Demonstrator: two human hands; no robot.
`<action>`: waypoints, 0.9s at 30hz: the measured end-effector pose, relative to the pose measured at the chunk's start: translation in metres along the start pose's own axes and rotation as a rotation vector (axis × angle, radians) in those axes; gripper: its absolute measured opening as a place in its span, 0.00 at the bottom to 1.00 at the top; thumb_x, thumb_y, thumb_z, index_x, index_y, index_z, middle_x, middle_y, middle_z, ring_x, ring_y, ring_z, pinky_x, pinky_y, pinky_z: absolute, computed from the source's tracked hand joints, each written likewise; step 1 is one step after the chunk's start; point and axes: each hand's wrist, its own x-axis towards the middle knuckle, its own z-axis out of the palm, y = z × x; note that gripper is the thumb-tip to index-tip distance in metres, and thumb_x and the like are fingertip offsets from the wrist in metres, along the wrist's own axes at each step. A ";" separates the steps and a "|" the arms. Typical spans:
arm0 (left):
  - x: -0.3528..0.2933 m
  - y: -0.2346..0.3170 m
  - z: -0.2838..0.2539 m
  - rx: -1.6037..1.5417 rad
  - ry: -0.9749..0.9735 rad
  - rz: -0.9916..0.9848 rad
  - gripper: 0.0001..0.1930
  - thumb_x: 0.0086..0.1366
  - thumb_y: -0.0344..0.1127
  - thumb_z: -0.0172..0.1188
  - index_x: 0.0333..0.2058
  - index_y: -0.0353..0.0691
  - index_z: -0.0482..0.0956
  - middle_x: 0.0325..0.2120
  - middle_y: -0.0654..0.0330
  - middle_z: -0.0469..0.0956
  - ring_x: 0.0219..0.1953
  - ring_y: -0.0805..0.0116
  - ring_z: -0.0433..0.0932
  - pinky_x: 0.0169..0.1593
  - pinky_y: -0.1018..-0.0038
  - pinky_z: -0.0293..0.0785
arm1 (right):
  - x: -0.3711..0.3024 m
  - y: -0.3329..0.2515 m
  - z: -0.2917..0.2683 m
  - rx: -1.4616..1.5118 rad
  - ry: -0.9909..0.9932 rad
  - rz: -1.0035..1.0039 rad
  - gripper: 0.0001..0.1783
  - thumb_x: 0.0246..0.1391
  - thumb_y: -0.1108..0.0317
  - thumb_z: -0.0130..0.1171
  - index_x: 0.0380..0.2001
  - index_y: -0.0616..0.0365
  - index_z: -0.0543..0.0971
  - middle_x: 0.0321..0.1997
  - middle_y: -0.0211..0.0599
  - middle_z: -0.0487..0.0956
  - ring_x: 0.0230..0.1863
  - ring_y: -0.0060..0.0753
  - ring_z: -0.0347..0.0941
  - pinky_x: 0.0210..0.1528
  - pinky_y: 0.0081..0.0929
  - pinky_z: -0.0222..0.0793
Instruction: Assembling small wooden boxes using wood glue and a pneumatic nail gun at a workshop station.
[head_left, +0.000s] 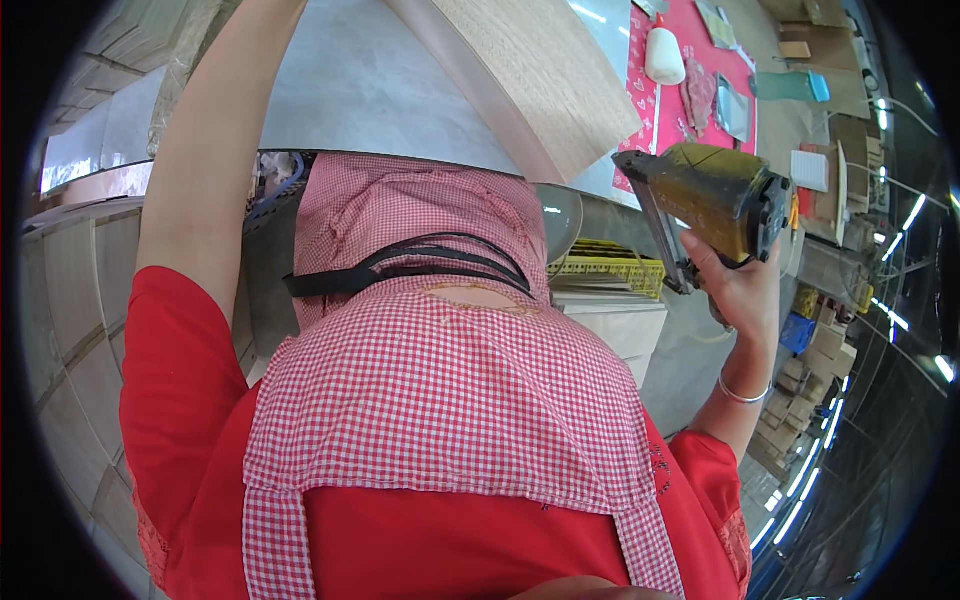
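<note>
Basically, R grip = closed round the handle of a nail gun, a dark yellow-brown body w/ black end cap; thumb lies on the near side, up by the housing. So gun sits directly in R grip, its body above the fingers, held up in the air off the worktop, R of the person's torso. Its nose points L, w/ the slim magazine rail slanting from nose down twd the hand. Wooden board, light grain on top + paler side face, lies slantwise over the worktop, L of and up from R grip; its near corner is just beside the gun's nose, can't tell if they touch. L forearm runs up past the top edge, L grip itself out of frame, so can't tell its state or what it's on. Far R of worktop: pink sheet w/ white bottle (red cap), crumpled pink cloth and a small blue-edged tray; teal bottle w/ blue cap lies nearby, beyond R grip. Below board's corner, btwn torso and R grip: yellow crate, w/ stacked pale panels just under. Silver bangle on R wrist, checked apron over red top.
</note>
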 end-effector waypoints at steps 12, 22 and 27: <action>-0.003 0.002 -0.005 0.007 -0.004 0.035 0.10 0.53 0.38 0.68 0.30 0.38 0.87 0.25 0.54 0.84 0.29 0.65 0.82 0.35 0.68 0.75 | 0.012 -0.008 -0.001 0.018 -0.070 0.118 0.21 0.49 0.72 0.73 0.45 0.67 0.78 0.42 0.37 0.84 0.41 0.26 0.78 0.47 0.28 0.74; -0.003 0.006 -0.004 -0.011 -0.008 0.043 0.09 0.53 0.38 0.67 0.28 0.37 0.86 0.23 0.55 0.83 0.27 0.67 0.81 0.34 0.68 0.74 | 0.017 0.003 0.001 0.020 -0.035 0.044 0.16 0.52 0.69 0.71 0.44 0.62 0.80 0.31 0.26 0.80 0.20 0.14 0.68 0.19 0.18 0.61; -0.002 0.009 -0.006 -0.002 -0.035 0.014 0.09 0.53 0.37 0.67 0.26 0.37 0.85 0.21 0.56 0.82 0.26 0.68 0.79 0.32 0.68 0.72 | 0.012 0.007 -0.002 0.042 -0.046 0.197 0.22 0.50 0.72 0.72 0.47 0.64 0.77 0.41 0.33 0.81 0.37 0.23 0.74 0.38 0.24 0.68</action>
